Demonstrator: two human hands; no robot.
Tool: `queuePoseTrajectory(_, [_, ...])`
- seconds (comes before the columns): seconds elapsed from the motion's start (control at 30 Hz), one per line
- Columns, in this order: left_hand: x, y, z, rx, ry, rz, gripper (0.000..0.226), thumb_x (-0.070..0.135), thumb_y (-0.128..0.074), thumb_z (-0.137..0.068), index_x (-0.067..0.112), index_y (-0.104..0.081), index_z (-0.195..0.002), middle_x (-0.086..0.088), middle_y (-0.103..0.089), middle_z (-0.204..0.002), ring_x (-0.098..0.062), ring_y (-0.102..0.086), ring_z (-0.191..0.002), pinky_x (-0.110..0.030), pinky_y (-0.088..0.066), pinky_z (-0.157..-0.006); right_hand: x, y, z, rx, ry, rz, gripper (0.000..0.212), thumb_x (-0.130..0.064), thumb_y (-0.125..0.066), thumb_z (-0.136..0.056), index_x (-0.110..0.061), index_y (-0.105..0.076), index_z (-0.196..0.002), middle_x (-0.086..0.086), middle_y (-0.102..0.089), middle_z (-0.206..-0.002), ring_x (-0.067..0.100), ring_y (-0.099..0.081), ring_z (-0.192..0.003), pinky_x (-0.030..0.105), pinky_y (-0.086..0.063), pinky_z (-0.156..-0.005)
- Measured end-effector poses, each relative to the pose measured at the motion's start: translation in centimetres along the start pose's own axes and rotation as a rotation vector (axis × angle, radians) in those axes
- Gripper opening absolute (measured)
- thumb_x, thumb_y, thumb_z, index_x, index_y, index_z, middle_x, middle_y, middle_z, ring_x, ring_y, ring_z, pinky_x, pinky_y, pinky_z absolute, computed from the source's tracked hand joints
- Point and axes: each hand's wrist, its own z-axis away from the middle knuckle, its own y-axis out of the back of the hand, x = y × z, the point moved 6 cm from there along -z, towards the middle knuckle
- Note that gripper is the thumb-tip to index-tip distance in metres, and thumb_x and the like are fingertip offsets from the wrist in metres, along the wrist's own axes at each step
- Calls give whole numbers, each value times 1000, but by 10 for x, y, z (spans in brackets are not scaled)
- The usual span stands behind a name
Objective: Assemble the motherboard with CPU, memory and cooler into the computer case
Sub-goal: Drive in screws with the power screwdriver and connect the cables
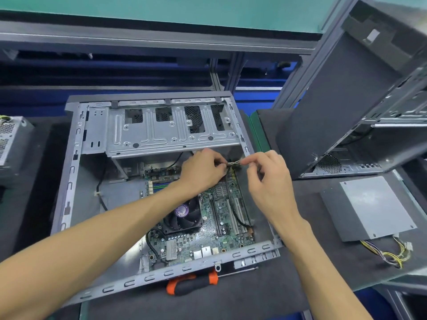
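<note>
Dark bench mat (312, 197), screwdriver (191, 284) before open case (69, 181), both hands (203, 172) (268, 181) pinching twisted wire (233, 163)

A computer assembly workshop. A dark-matted counter (277, 296) framed with aluminium rails (221, 72) carries an open case (76, 181) with a motherboard (208, 227), a second case (360, 93) propped on its side, two loose power supplies (374, 204) (11, 139), and an orange-handled screwdriver (191, 284).
</note>
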Motion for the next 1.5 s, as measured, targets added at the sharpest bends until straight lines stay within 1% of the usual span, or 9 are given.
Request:
queuePoseTrajectory(0.13, [-26,-12,4,-41,114,90,12,35,-68,-91,32,-78,-95,22,-61,-52,2,-50,-41,-20,-37,-50,-1,-1,1,-28,-17,2,21,-7,-54,-97,-18,-72,-97,-16,-43,-84,12,-47,-89,12,-36,-75])
queuePoseTrajectory(0.37, [-26,-9,-1,38,98,180,11,36,-68,-91,34,-78,-93,15,-71,-63,-1,-48,-37,-20,-35,-48,1,-3,1,-44,-23,23,18,-9,-56,-97,-18,-71,-99,-8,-48,-89,12,-49,-92,14,-36,-74])
queuePoseTrajectory(0.53, [-33,-11,-14,10,296,390,48,52,-69,-84,19,-61,-51,9,-54,-38,-3,-47,-35,-17,-38,-43,2,-5,0,-50,-29,7,18,-9,-56,-97,-19,-71,-99,-6,-50,-91,12,-50,-94,20,-39,-75])
queuePoseTrajectory(0.7, [-12,-16,-27,-186,270,224,39,46,-49,-100,16,-75,-100,-5,-74,-100,-25,-66,-96,-35,-46,-76,2,-6,0,-57,-32,10,17,-9,-56,-97,-19,-70,-99,-7,-49,-91,11,-49,-93,13,-36,-71])
queuePoseTrajectory(0.83, [-3,-22,-35,-220,311,143,43,34,-37,-105,9,-60,-133,-8,-58,-140,-27,-51,-130,-29,-38,-96,2,-7,-1,-55,-34,-2,17,-9,-57,-96,-18,-70,-99,-7,-48,-90,12,-50,-91,13,-36,-71])
queuePoseTrajectory(1.03, [-11,-21,-35,-204,283,57,50,58,-38,-98,23,-57,-68,8,-55,-69,-20,-52,-75,-29,-32,-61,4,-5,-2,-55,-32,0,17,-8,-57,-96,-16,-71,-99,-4,-50,-92,13,-52,-94,13,-38,-74])
queuePoseTrajectory(1.2, [-19,-13,-24,-191,163,80,77,73,-32,-91,7,-70,-81,-5,-72,-73,-19,-68,-71,-28,-43,-60,3,-6,-1,-55,-28,5,16,-9,-57,-95,-17,-71,-98,-3,-51,-93,15,-53,-97,22,-41,-74])
queuePoseTrajectory(1.3, [-18,0,-13,-221,41,104,60,61,-32,-99,16,-53,-66,0,-59,-61,-18,-60,-63,-30,-41,-60,3,-5,-1,-52,-25,1,15,-10,-58,-95,-17,-71,-97,-4,-51,-93,15,-53,-96,19,-40,-73])
queuePoseTrajectory(1.5, [-12,12,30,-103,-199,-136,48,46,-36,-102,19,-41,-142,-3,-51,-129,-20,-54,-116,-31,-41,-93,3,-5,0,-48,-20,-7,16,-11,-57,-96,-18,-71,-98,-4,-51,-92,15,-53,-96,22,-41,-74])
